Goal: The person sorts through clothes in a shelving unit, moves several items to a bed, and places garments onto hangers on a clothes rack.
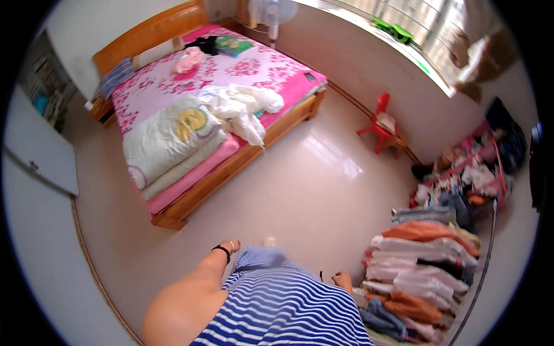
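My left hand hangs at my side, wearing a black band and a pale bracelet at the wrist. Its fingers are mostly turned from view, and no object shows in it. On the other side, my right hand is low beside my striped dress, close to a rack of hanging clothes. A small dark thing shows just left of that hand; whether the fingers touch it is unclear. Ahead stands a wooden bed with a folded quilt and a crumpled white cloth near its foot.
A red child's chair and a small wooden stool stand by the window wall. Piled clothes fill a pink-framed holder at the right. A standing fan is behind the bed; a white door is at the left.
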`<state>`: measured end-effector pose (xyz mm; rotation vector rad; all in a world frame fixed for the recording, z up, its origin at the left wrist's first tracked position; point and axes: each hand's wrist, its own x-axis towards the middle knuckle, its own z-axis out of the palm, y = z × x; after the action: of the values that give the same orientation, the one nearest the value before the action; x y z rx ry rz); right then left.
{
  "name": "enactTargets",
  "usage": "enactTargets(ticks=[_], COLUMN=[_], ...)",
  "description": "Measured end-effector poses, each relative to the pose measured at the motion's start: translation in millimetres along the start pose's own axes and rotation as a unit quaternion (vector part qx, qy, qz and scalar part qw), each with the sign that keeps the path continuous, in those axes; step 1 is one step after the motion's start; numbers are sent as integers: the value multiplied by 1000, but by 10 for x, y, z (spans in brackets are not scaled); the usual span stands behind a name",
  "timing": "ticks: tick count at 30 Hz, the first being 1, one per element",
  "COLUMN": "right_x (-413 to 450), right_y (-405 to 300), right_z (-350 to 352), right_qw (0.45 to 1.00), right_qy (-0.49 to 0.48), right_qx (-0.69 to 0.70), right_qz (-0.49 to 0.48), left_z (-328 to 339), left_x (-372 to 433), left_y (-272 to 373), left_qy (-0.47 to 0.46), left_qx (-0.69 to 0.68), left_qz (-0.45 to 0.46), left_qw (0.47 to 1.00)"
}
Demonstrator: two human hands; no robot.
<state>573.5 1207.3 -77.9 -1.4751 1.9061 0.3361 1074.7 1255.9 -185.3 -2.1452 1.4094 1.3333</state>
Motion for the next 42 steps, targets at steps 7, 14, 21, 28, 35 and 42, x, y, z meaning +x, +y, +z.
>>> enactTargets(ticks=[7, 14, 21, 28, 35, 42], right_x=[1125, 2104, 3348, 4289, 2799, 1217], right_y=[-1088, -1479, -2471, -4383, -6394, -7161], right_z=[-242, -527, -897, -798, -162, 1028], right_qw=[981, 976, 967, 886, 800, 693], right_qy=[-6, -215, -232, -49, -38, -86], right_qx=[43, 35, -62, -213, -172, -160], right_qz=[-187, -18, -81, -410, -574, -698], left_z=[-785, 714, 929, 375, 686, 772], left_x=[-244, -314, -1113, -435, -588, -1297], left_y=[-75, -434, -90, 364, 18, -383], left_qy=[215, 109, -135, 228, 207, 304], left_qx=[-335, -267, -208, -466, -740, -776], left_qz=[-26, -211, -154, -314, -309, -307], left_qw=[917, 934, 956, 795, 561, 460])
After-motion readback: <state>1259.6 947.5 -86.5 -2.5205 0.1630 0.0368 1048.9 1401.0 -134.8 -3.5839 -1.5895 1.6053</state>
